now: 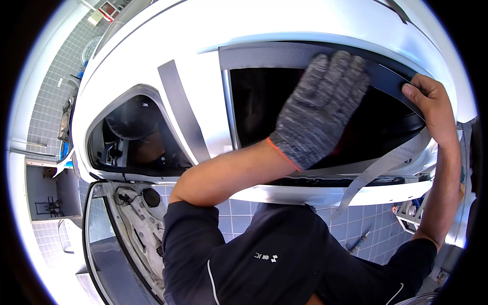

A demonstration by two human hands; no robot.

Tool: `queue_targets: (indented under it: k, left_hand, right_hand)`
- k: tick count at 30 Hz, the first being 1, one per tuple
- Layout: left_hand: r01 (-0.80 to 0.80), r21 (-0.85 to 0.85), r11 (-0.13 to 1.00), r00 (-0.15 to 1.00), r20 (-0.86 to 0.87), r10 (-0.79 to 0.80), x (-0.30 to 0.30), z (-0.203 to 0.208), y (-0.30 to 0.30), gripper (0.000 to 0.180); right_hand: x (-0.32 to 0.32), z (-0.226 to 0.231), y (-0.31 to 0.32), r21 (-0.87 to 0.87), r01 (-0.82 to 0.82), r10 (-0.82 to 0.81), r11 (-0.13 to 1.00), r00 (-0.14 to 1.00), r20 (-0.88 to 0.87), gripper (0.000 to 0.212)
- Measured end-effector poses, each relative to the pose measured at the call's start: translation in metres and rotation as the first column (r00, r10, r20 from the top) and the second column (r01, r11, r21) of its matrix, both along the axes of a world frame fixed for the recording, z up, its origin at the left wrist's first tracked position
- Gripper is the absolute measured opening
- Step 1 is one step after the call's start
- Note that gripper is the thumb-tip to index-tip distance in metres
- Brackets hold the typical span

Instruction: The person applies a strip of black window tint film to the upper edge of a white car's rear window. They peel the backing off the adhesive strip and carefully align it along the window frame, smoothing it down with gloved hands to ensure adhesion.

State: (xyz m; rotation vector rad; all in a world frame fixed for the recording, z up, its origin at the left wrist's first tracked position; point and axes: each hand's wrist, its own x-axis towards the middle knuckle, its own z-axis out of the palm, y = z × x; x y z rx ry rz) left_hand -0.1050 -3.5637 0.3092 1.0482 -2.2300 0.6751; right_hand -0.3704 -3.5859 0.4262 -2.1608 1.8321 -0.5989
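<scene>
- While you work along the top of the dark window [254, 107], the dark strip [269, 55] lies over its upper edge, from a square-cut end at left round the curve to your right hand [433, 99]
- Left hand [325, 101]: yours in a grey knitted glove [315, 122], palm toward the car, fingers straight and side by side, their ends over the dark strip; how hard they press cannot be told
- Right hand: yours bare, thumb and curled fingers pinching the dark strip near its right-hand end
- Pale ribbon [371, 170]: thin, slanting down and leftward from just below your right hand; looks like release liner, though any join to the dark strip is hidden
- Weight and body, judged: very light, thin, bendable, likely film or tape; apt to crease if you kink it on the bend
- Surface, judged: smooth satin face, back probably tacky, so your bare fingertips may cling to it
- Hold, judged: best at the extreme end, thumb on the face, fingers behind, tension even; your gloved fingers suit the flat run
- Second dark strip [183, 109]: flat on the white car body [152, 46], left of the window, apart from both your hands
</scene>
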Motion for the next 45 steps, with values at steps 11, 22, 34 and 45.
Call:
queue_targets:
  k: [11,22,34,45]
  left_hand:
    - [-0.351,0.035,0.936,0.928,-0.119,0.352,0.125,0.001,0.026,0.092]
    - [-0.06,0.052,0.997,0.994,-0.084,0.065,0.001,0.001,0.01,0.074]
    - [-0.317,0.092,0.944,0.92,-0.21,0.33,0.123,0.009,0.027,0.09]
    - [0.796,0.384,0.468,0.444,-0.896,-0.02,-0.025,-0.009,0.045,0.045]
  right_hand:
    - [0.007,-0.003,-0.001,0.004,0.011,-0.01,1.0,1.0,-0.019,0.038]
    - [-0.005,-0.012,-0.012,0.025,-0.031,0.029,0.999,0.995,0.097,0.039]
    - [0.004,-0.002,0.001,0.008,0.045,-0.046,0.999,0.998,0.035,0.035]
    - [-0.016,0.01,0.018,0.02,0.06,-0.057,0.998,0.989,-0.133,0.049]
